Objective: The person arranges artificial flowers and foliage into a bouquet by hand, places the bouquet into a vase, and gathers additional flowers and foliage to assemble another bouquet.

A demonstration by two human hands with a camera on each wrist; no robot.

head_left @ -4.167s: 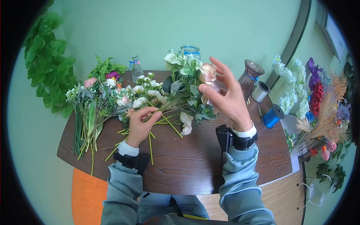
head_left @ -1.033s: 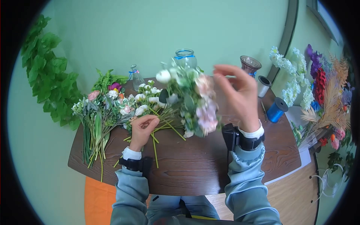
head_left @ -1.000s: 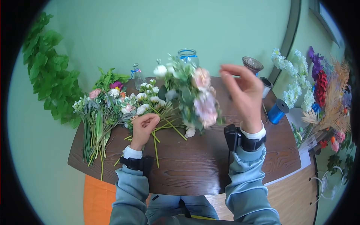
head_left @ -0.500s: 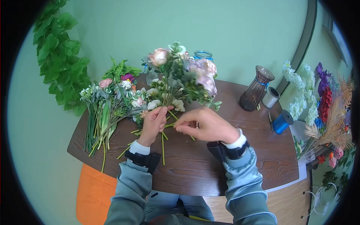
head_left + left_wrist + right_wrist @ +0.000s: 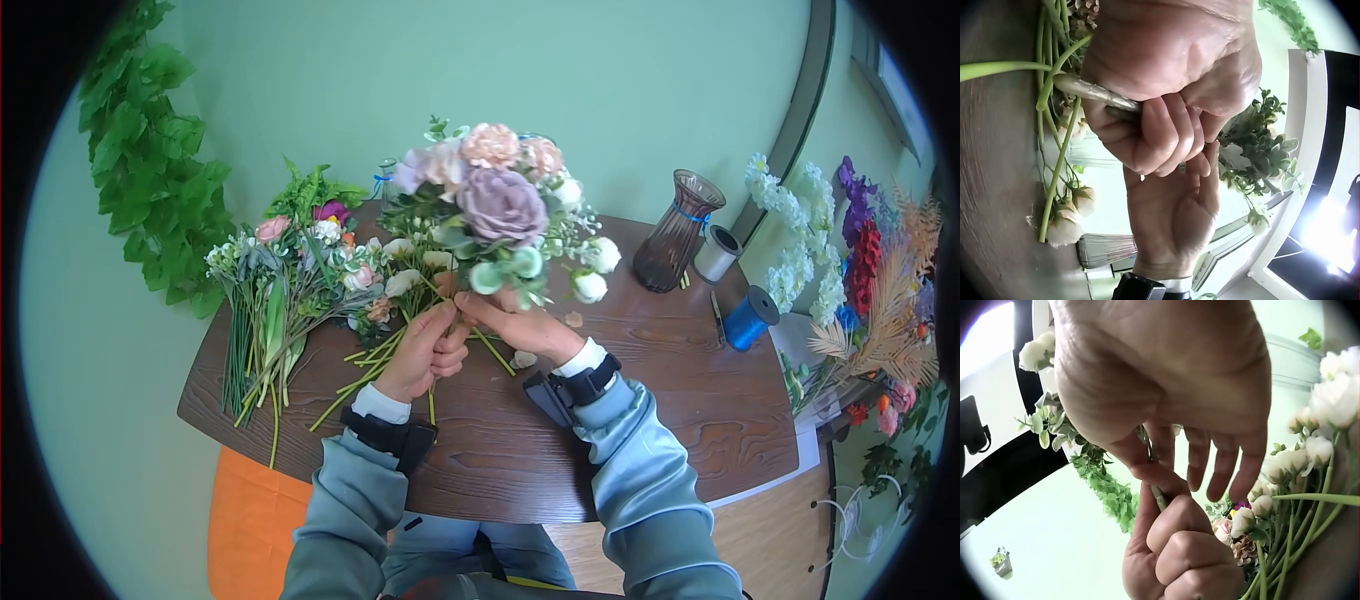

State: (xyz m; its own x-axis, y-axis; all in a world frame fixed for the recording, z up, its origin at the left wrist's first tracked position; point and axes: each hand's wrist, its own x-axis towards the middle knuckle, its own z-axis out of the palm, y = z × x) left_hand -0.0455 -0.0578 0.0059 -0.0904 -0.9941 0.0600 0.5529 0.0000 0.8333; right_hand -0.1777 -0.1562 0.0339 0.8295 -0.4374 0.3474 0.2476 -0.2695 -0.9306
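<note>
Dark wood table [image 5: 500, 450] underneath; clock read from its centre, 12 at the far edge. Loose flowers [image 5: 272, 320] heaped at 10 o'clock, stems toward the person. Bouquet [image 5: 500, 205] up in the hands, blooms at 12, mauve rose foremost, pale pink and white around it. Ribbed dark vase [image 5: 668, 245] at 2, blue ribbon round its neck. Right hand [image 5: 530, 328] at 6 o'clock from the blooms: thumb and forefinger pinch the bouquet's stems, other three fingers straight, slightly spread. Left hand [image 5: 425, 355] at 7 from them: fingers pressed together, curled round the same stems. Blue spool [image 5: 750, 322] at 3; silver spool [image 5: 715, 257] at 2, just beside the vase.
</note>
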